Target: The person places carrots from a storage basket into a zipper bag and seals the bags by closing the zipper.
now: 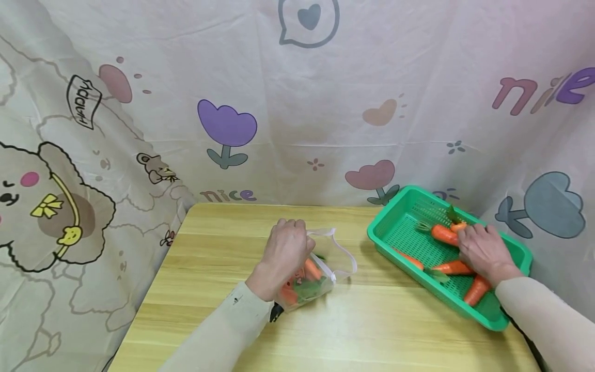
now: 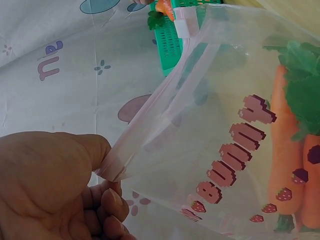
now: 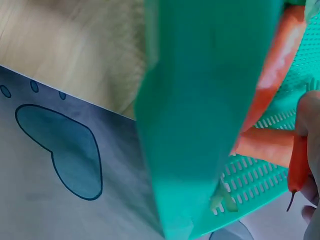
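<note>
My left hand (image 1: 287,248) pinches the top corner of a clear zip bag (image 2: 230,65) between thumb and fingers. Printed with "BUNNY" and strawberries, the bag stands tilted on the table and holds carrots (image 2: 286,150) with green leaves (image 2: 305,75). At the right, my right hand (image 1: 485,250) is inside a green basket (image 1: 400,206) among several carrots (image 1: 479,290). In the right wrist view its thumb and fingers grip a carrot (image 3: 298,165), thin root end showing; most of that hand lies outside the frame. The bag's white slider (image 2: 186,28) sits along its mouth.
The wooden table (image 1: 209,237) carries both the bag and the basket. A printed cloth (image 1: 302,113) hangs behind and at the sides. The basket's raised wall (image 3: 200,110) fills the middle of the right wrist view.
</note>
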The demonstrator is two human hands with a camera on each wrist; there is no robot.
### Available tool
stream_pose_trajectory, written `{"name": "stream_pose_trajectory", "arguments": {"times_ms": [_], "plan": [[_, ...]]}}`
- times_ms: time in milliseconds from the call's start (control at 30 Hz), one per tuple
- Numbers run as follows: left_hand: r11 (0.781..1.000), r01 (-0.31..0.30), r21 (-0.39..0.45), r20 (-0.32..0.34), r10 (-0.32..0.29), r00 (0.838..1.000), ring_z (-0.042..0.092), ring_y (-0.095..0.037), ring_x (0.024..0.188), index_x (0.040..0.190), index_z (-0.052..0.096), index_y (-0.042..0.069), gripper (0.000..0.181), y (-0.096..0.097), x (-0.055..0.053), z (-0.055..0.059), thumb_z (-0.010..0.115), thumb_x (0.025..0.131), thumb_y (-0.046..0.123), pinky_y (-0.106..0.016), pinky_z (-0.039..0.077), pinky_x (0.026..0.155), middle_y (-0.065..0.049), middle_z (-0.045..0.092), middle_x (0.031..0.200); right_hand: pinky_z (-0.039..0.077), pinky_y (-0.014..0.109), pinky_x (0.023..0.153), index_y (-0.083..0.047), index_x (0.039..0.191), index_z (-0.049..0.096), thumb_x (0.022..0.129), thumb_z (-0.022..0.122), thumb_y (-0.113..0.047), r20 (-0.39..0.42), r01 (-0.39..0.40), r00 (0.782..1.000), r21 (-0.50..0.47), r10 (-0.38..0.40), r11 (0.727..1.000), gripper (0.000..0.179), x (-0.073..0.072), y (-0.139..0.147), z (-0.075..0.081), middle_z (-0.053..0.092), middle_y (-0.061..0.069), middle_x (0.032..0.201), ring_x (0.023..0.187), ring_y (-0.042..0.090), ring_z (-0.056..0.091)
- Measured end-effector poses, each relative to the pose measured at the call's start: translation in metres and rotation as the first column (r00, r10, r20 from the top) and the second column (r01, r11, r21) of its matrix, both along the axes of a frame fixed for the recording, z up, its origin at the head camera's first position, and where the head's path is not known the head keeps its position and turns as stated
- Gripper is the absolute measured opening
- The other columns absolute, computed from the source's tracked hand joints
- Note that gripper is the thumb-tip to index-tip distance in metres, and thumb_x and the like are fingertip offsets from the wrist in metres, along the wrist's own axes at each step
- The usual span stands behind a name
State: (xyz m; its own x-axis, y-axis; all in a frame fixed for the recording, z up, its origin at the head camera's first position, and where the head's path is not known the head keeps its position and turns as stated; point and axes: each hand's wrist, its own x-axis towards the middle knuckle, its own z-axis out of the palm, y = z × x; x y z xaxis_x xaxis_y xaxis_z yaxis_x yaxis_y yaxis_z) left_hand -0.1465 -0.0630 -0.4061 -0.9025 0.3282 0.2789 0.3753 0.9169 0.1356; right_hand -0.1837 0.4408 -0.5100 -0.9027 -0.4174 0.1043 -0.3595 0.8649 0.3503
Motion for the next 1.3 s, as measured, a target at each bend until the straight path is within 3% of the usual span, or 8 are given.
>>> {"name": "stream_pose_trajectory", "arguments": {"times_ms": [233,467,567,633,767,867,1067,1300], "plan": [[1.000,-0.020,-0.007,0.052,0.021,0.998,0.040,-0.021,0.064,0.067,0.045,0.014,0.031,-0.002,-0.002,0.001,0.065,0.091,0.012,-0.030,0.036,0.063,0.001,0.044,0.063,0.038,0.045,0.068,-0.003,0.082,0.045,0.079,0.065,-0.012,-0.083,-0.128,0.988,-0.005,0.128,0.992,0.022,-0.001,-0.009,0.007,0.050,0.012,0.074,0.073,0.034,0.051],[1.000,-0.005,0.000,-0.003,0.005,1.000,0.038,-0.020,0.061,0.065,0.044,0.014,0.032,-0.005,-0.003,0.000,0.065,0.089,0.009,-0.030,0.036,0.061,0.001,0.041,0.061,0.043,0.046,0.071,-0.002,0.085,0.050,0.080,0.076,-0.020,-0.094,-0.158,0.983,-0.025,0.155,0.987,0.032,-0.002,-0.027,0.033,0.052,0.011,0.077,0.075,0.033,0.051],[1.000,0.003,0.004,-0.023,-0.003,1.000,0.036,-0.019,0.059,0.064,0.042,0.014,0.034,-0.007,-0.004,-0.001,0.066,0.088,0.009,-0.030,0.035,0.062,0.001,0.039,0.060,0.042,0.044,0.069,-0.003,0.085,0.050,0.090,0.070,-0.030,-0.134,-0.195,0.974,-0.070,0.184,0.978,0.034,-0.002,-0.036,0.046,0.048,0.008,0.074,0.072,0.031,0.048],[1.000,0.004,0.002,-0.022,-0.004,1.000,0.035,-0.019,0.059,0.065,0.042,0.014,0.034,-0.007,-0.004,-0.002,0.066,0.088,0.009,-0.030,0.034,0.063,0.002,0.038,0.060,0.039,0.042,0.067,-0.004,0.084,0.049,0.100,0.053,-0.038,-0.172,-0.234,0.961,-0.097,0.215,0.967,0.038,-0.003,-0.043,0.053,0.044,0.006,0.072,0.070,0.029,0.045],[1.000,-0.001,-0.004,-0.024,0.001,1.000,0.037,-0.020,0.060,0.066,0.044,0.013,0.032,-0.008,-0.005,0.000,0.066,0.088,0.010,-0.032,0.037,0.065,0.001,0.040,0.061,0.034,0.039,0.065,-0.005,0.083,0.049,0.099,0.029,-0.035,-0.244,-0.329,0.927,-0.159,0.286,0.931,0.039,-0.001,-0.065,0.070,0.041,0.005,0.072,0.068,0.028,0.041],[1.000,-0.012,-0.006,-0.021,0.012,1.000,0.039,-0.021,0.061,0.067,0.047,0.012,0.029,-0.008,-0.005,0.002,0.067,0.088,0.011,-0.033,0.039,0.065,0.000,0.043,0.062,0.034,0.038,0.065,-0.003,0.086,0.051,0.088,0.035,-0.026,-0.282,-0.409,0.894,-0.195,0.348,0.892,0.029,0.003,-0.087,0.083,0.044,0.007,0.075,0.070,0.029,0.041],[1.000,-0.019,-0.020,-0.014,0.018,1.000,0.041,-0.022,0.062,0.068,0.049,0.012,0.028,-0.008,-0.004,0.002,0.067,0.089,0.013,-0.033,0.039,0.064,0.000,0.046,0.063,0.036,0.037,0.068,-0.004,0.091,0.056,0.082,0.049,-0.021,-0.289,-0.537,0.835,-0.243,0.468,0.808,0.021,0.019,-0.137,0.100,0.053,0.007,0.081,0.076,0.027,0.046],[1.000,-0.006,-0.019,-0.014,0.006,1.000,0.040,-0.021,0.061,0.067,0.047,0.012,0.030,-0.009,-0.003,0.002,0.067,0.089,0.011,-0.033,0.038,0.065,0.000,0.044,0.062,0.037,0.036,0.070,-0.009,0.088,0.053,0.080,0.049,-0.019,-0.276,-0.616,0.783,-0.224,0.557,0.755,0.014,0.038,-0.183,0.102,0.052,0.004,0.084,0.078,0.024,0.047]]}}
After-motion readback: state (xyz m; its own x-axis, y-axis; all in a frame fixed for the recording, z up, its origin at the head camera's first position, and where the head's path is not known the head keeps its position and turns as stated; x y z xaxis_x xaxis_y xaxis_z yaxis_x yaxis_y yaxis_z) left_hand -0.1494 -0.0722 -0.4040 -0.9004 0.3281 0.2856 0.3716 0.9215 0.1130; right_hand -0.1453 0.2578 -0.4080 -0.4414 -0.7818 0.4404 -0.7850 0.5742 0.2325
